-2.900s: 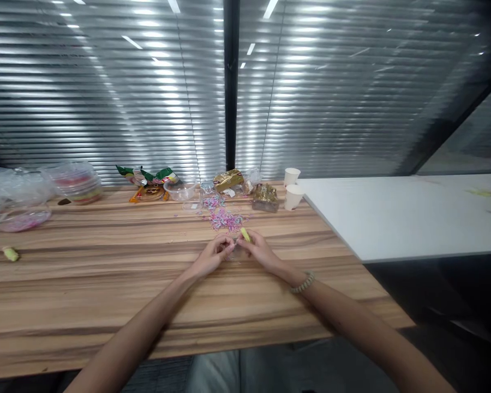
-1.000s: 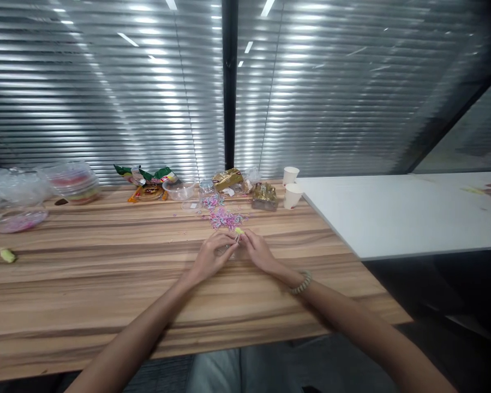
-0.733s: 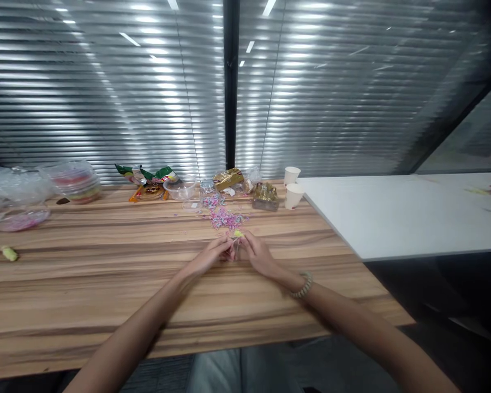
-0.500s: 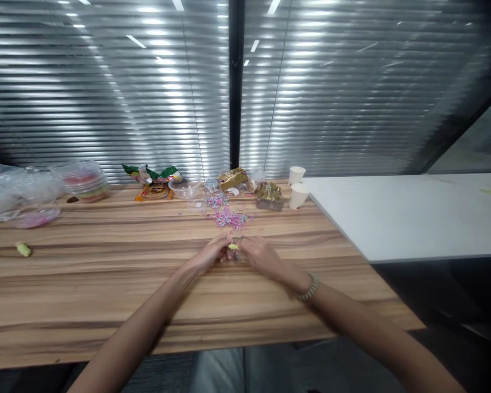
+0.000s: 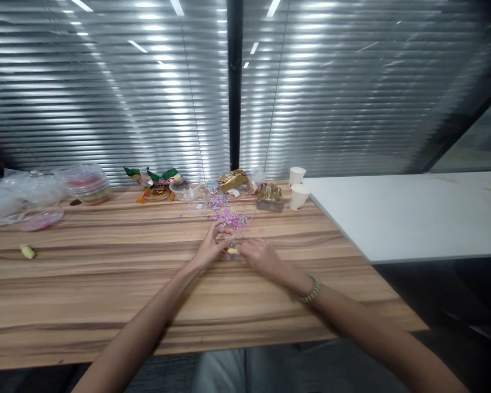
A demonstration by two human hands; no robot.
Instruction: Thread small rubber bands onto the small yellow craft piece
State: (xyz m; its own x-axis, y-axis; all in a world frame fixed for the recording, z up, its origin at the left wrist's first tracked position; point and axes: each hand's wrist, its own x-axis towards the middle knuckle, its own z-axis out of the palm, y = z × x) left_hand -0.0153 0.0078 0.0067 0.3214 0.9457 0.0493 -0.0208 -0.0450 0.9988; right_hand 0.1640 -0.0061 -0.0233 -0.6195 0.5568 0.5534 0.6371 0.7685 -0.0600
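Observation:
My left hand is over the wooden table, its fingers apart at the near edge of a pile of small pink, purple and blue pieces. My right hand, with a beaded bracelet at the wrist, has its fingers pinched beside a small yellow piece lying between the two hands. What its fingertips grip is too small to make out. Behind the pile, more of the small pieces spill near a clear lid.
At the back stand a clear bowl, snack packets, gold wrappers and two paper cups. Stacked tubs and plastic bags are at left, with another yellow piece. A white table adjoins at right.
My left hand has opened and moved slightly up and left, away from the yellow piece, toward the pile. My right hand has barely moved.

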